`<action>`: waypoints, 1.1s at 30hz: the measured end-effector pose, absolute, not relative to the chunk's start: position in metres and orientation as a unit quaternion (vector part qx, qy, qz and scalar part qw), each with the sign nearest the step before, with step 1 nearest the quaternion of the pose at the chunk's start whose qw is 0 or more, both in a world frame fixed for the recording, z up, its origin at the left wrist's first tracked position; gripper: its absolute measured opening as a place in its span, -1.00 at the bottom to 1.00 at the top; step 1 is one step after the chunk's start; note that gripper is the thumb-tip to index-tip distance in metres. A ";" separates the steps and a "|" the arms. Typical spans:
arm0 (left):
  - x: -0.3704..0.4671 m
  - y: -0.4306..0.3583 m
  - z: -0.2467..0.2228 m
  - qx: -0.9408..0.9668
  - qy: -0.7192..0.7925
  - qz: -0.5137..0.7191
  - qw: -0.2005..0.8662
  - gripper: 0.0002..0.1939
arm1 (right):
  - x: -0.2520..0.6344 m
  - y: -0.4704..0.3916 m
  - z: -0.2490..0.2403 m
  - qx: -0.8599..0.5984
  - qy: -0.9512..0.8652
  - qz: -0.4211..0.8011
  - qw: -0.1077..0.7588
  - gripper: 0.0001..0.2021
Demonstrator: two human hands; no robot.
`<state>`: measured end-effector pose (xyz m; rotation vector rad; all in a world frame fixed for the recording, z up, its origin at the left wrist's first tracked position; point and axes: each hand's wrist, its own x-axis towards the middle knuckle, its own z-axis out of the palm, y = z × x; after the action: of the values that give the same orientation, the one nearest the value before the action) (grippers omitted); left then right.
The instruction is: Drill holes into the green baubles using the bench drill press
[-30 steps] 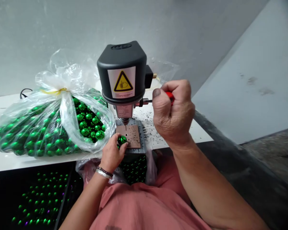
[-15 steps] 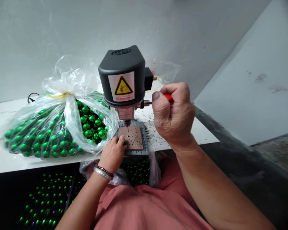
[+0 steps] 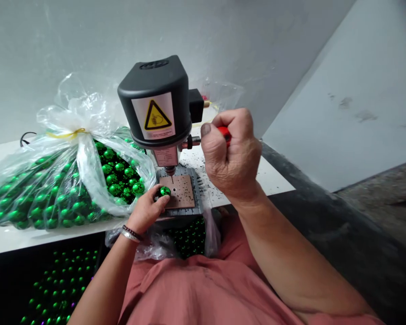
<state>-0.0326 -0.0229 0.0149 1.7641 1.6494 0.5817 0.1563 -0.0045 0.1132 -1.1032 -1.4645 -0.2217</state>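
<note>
My left hand (image 3: 147, 208) pinches a shiny green ball (image 3: 164, 191) between thumb and fingers at the left part of a brown base plate (image 3: 184, 194). Beside the ball, a small dark hole shows in the plate, and dark chips are scattered over it. Above stands a black-headed bench drill press (image 3: 154, 99) with a yellow warning label; its thin bit points down near the ball, and I cannot tell whether they touch. My right hand (image 3: 233, 158) is closed round the red knob (image 3: 225, 134) of the drill press lever.
A clear plastic bag (image 3: 94, 176) full of green balls, tied with yellow string, lies left of the drill press. More green balls (image 3: 59, 284) sit below the white table (image 3: 275, 176). Dark chips litter the tabletop, and a wall rises behind it.
The view has shifted, so the drill press appears further left. In my left hand the green ball, mostly hidden before, now shows plainly. My right hand keeps its grip on the knob.
</note>
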 end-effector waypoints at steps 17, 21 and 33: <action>-0.018 -0.004 0.012 0.677 0.665 0.172 0.263 -0.57 | 0.160 -0.006 0.115 -0.485 -0.643 -0.076 0.588 -0.74; -0.013 0.000 0.013 0.699 0.659 0.134 0.242 -0.53 | 0.160 -0.007 0.116 -0.482 -0.646 -0.070 0.588 -0.77; -0.020 0.012 0.004 0.759 0.618 0.104 0.175 -0.50 | 0.160 -0.008 0.116 -0.482 -0.640 -0.076 0.594 -0.79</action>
<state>-0.0204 0.0118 0.0042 2.1507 1.7517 0.2948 0.1598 -0.0082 0.1160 -1.1190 -1.4864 -0.1775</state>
